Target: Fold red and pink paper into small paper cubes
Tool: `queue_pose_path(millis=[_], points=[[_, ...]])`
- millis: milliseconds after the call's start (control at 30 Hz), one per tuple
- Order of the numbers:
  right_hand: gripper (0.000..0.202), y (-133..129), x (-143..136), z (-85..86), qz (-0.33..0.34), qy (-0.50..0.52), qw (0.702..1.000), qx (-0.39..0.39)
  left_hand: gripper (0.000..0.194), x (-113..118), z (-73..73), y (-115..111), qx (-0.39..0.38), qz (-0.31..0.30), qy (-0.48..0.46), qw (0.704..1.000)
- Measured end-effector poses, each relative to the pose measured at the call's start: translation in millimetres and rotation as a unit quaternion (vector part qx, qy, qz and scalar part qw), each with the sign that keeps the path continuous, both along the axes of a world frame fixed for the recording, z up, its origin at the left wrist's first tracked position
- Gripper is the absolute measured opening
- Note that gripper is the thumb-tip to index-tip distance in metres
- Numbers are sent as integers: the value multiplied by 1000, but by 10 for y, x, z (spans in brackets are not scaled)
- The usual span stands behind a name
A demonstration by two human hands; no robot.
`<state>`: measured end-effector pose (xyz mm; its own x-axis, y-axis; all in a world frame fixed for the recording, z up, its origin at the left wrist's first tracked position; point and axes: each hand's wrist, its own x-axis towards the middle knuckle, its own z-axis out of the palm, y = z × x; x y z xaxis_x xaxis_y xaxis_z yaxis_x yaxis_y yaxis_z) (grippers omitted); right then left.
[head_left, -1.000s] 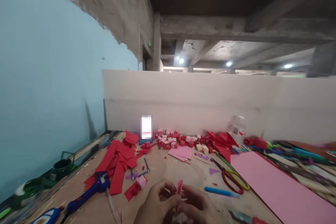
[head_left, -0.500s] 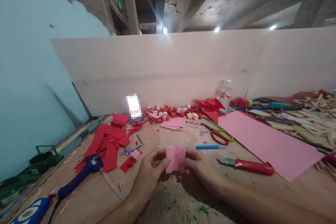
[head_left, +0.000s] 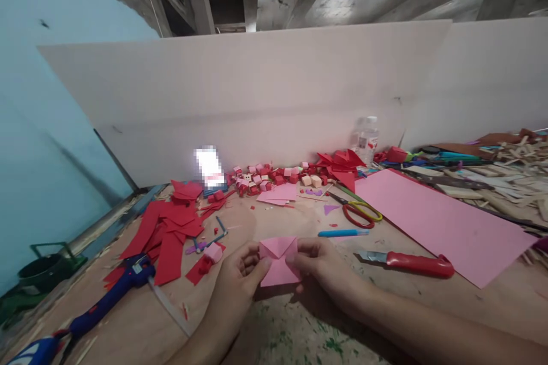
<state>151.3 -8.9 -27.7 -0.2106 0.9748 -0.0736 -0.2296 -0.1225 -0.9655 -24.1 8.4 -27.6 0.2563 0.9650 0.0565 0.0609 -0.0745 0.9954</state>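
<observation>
A small folded piece of pink paper (head_left: 280, 271) is held between both hands just above the table. A triangular flap shows at its upper edge, pointing down. My left hand (head_left: 246, 268) pinches its left side, thumb in front and fingers curled behind. On the right side, my right hand (head_left: 314, 262) grips it the same way, thumb on the front face. Beyond the hands lies a blue pen (head_left: 342, 233). A red utility knife (head_left: 413, 263) with its blade out rests to the right of my right hand.
Scissors (head_left: 358, 214) and a large pink sheet (head_left: 440, 222) lie at the right. Small red and pink cubes (head_left: 257, 178) line the back, near a bottle (head_left: 367, 140). Red paper strips (head_left: 169, 239) and a blue glue gun (head_left: 113, 296) are at the left.
The pink paper now shows a folded triangular flap on top and a flat lower part, where crossing creases showed before. My right thumb has moved onto its front. The view has shifted slightly.
</observation>
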Motion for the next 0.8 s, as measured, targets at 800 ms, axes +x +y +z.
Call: queue_pose_path(millis=[800], points=[[29,-30,-1,47,51,12,998,-45,29,23,23,-78,-97,-56,-93,989]])
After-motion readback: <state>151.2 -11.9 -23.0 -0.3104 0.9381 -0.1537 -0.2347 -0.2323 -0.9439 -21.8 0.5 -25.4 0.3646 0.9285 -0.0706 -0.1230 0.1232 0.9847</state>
